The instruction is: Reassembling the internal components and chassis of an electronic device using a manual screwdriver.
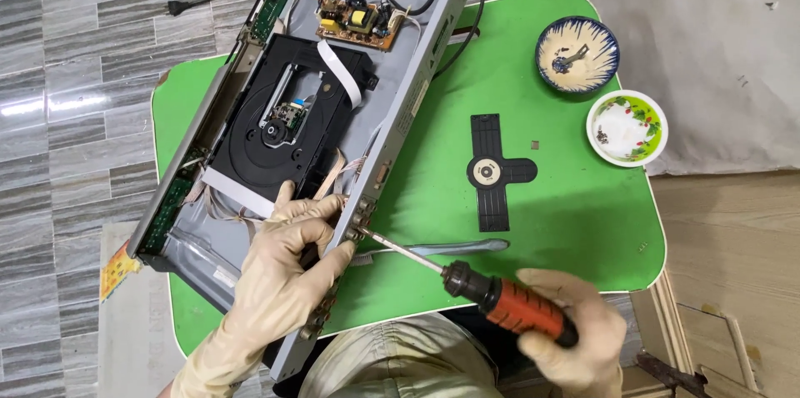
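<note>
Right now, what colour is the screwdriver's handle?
Orange-red with black ends, on the screwdriver in the right hand; head view.

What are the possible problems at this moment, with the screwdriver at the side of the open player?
The screwdriver meets the player's rear panel at a slant, so its tip may slip toward the left hand bracing there. The player overhangs the green table edge, so pushing may tip it. A freed screw may roll off, since both bowls stand far away.
</note>
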